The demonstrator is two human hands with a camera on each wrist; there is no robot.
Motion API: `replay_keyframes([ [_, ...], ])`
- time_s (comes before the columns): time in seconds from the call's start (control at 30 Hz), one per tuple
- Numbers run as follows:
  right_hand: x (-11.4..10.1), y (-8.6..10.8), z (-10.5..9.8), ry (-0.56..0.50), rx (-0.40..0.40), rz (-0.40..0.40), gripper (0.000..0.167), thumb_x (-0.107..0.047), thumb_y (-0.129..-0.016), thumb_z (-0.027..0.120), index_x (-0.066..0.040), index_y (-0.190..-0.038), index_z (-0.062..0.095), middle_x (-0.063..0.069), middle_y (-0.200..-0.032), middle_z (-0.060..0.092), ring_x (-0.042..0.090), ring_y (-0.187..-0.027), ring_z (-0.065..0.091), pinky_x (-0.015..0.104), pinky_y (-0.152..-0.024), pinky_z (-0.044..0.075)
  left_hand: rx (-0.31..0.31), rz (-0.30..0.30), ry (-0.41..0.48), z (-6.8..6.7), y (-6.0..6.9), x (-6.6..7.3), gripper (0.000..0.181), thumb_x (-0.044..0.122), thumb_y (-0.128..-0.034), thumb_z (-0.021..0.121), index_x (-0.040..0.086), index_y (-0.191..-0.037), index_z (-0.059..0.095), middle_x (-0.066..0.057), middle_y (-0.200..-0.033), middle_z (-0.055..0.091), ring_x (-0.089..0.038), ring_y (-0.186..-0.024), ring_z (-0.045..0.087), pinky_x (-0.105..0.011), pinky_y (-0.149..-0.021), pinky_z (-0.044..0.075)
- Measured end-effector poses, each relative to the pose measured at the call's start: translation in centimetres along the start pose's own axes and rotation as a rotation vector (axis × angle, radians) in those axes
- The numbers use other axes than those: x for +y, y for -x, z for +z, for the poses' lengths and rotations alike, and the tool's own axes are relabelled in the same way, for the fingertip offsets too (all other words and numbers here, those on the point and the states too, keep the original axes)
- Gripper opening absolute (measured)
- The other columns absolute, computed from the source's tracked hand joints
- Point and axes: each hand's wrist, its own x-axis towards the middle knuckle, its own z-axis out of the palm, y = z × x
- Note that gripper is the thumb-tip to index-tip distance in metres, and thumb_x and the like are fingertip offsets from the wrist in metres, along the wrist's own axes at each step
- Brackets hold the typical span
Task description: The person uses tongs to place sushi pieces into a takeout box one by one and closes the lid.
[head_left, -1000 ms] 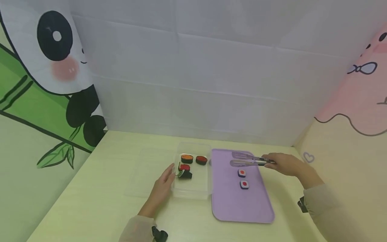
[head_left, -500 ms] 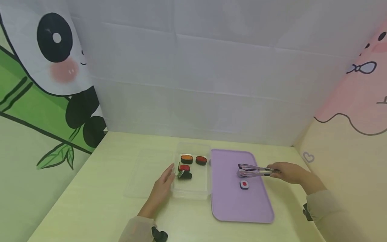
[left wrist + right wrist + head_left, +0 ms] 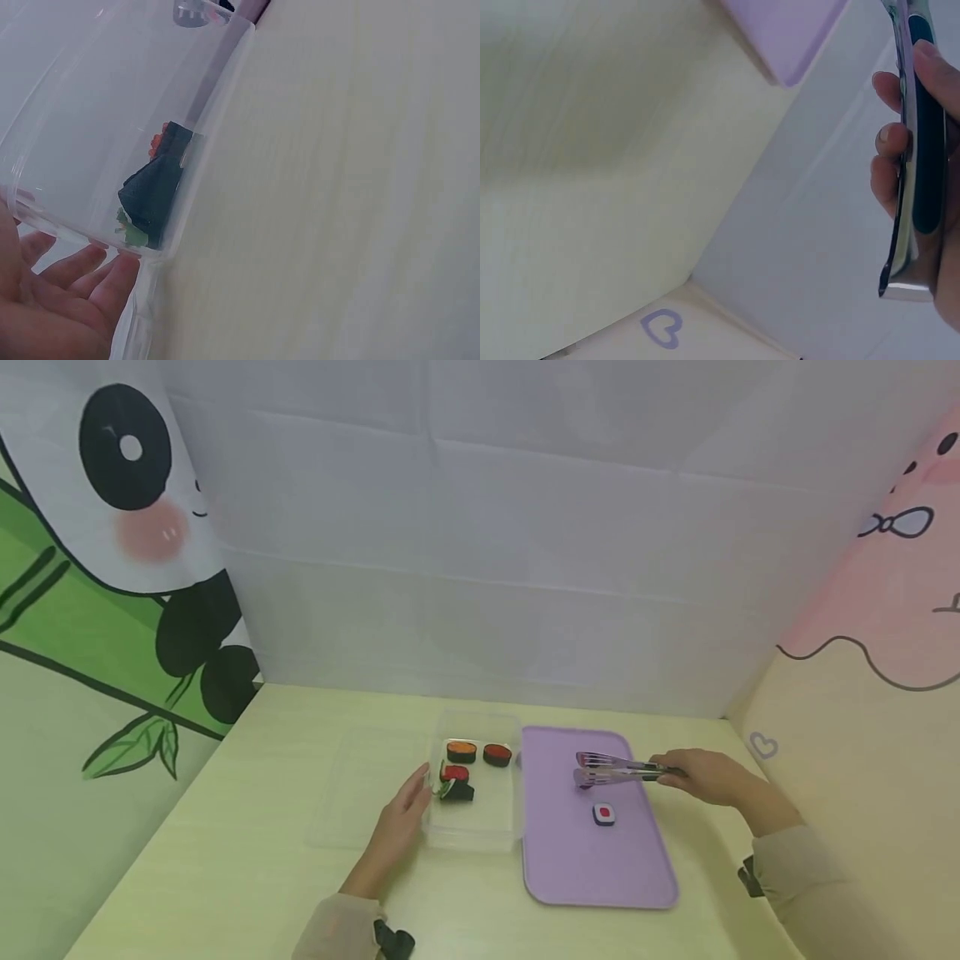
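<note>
My left hand [image 3: 405,814] rests its straight fingers against the left side of a clear plastic box [image 3: 480,827]. Inside the box are an orange-topped sushi [image 3: 461,752], a red-topped sushi [image 3: 497,754], another red-topped piece [image 3: 454,772] and a dark seaweed hand roll [image 3: 154,187]. My right hand [image 3: 701,777] grips metal tongs [image 3: 615,768] with dark handle inlays, over the far part of a purple tray [image 3: 600,877]. Between the tong heads a small sushi roll shows in part, mostly hidden by the slotted metal. A second white sushi roll [image 3: 603,814] with a red centre lies on the tray.
A clear flat lid [image 3: 352,793] lies on the pale table left of the box. The tray stands directly right of the box. A white sheet [image 3: 480,568] hangs behind the table, and printed walls close off both sides.
The tongs came down over the farther sushi roll, closed around it, then shifted slightly left and away from me. The nearer roll and my left hand have stayed in place.
</note>
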Motion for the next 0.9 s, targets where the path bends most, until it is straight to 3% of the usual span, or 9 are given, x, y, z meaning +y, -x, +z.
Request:
replay_keyframes([
  [0.43,-3.8,-3.6,-2.3,-0.058,0.119,-0.078,0.037,-0.023,-0.098,0.06,0.0,-0.127,0.063,0.015,-0.123,0.064,0.037,-0.113,0.058,0.054,-0.091,0.047,0.012,0.011,-0.008,0.2,0.0,0.1,0.051,0.032,-0.1053,0.044,0.015,-0.152,0.035,-0.02,-0.149,0.038,-0.041,-0.135,0.035,-0.056,-0.109,0.028],
  [0.7,-6.7,-7.0,-1.2,-0.094,0.069,-0.099,0.042,-0.027,-0.1,0.058,-0.001,-0.132,0.059,0.016,-0.128,0.061,0.037,-0.118,0.055,0.054,-0.096,0.044,0.012,0.015,-0.004,0.1,0.1,0.3,0.05,0.03,-0.1056,0.043,0.015,-0.152,0.035,-0.02,-0.149,0.038,-0.041,-0.135,0.035,-0.057,-0.109,0.027],
  [0.9,-7.7,-8.7,0.1,-0.062,0.037,-0.115,0.04,-0.025,-0.099,0.058,-0.003,-0.132,0.06,0.014,-0.127,0.062,0.034,-0.116,0.058,0.052,-0.094,0.047,0.013,0.012,0.005,0.1,0.1,0.0,0.05,0.031,-0.1055,0.044,0.016,-0.152,0.036,-0.02,-0.149,0.038,-0.041,-0.135,0.035,-0.057,-0.109,0.027],
])
